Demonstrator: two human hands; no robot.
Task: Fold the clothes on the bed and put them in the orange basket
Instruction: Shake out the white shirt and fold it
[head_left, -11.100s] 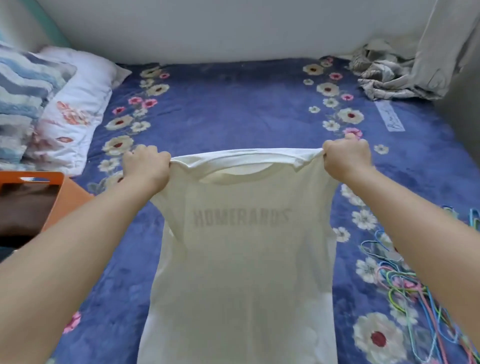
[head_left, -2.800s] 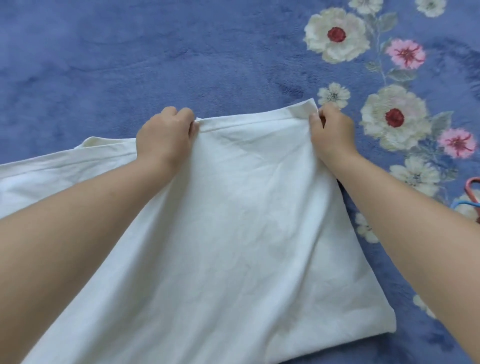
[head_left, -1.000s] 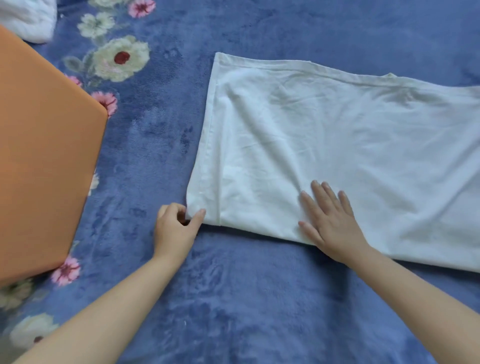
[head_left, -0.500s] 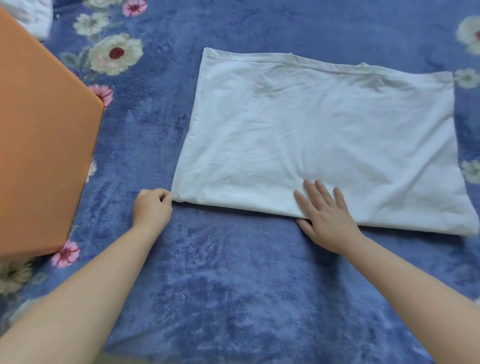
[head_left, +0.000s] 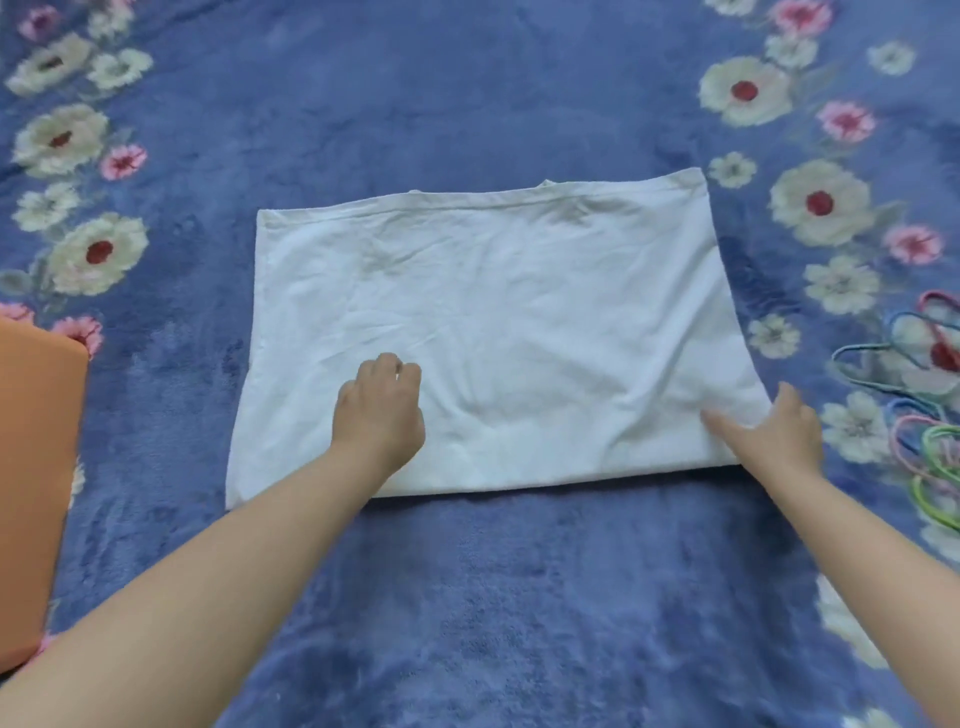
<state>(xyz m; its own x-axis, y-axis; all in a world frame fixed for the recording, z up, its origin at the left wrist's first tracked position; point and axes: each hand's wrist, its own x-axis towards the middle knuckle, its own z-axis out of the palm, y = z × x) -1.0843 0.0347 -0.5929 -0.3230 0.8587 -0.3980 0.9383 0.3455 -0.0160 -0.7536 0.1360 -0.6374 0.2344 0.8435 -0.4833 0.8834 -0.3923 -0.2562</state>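
- Right hand (head_left: 779, 431), fingers spread, lies flat on the near right corner of the shirt (head_left: 493, 332).
- Left hand (head_left: 382, 410), fingers curled, rests mid-shirt; whether it pinches cloth cannot be told.
- The shirt's long axis runs left to right across the bed (head_left: 467, 597).
- Basket (head_left: 31, 467) sits left, nearer the left hand.

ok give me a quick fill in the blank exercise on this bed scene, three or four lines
1. The folded white shirt lies flat on a ____ floral blanket.
2. The basket at the left edge is ____ in colour.
3. The coloured hangers lie on the ____ side of the shirt.
4. The right hand rests at the shirt's near ____ corner, while the left hand rests on the shirt.

Missing words: blue; orange; right; right
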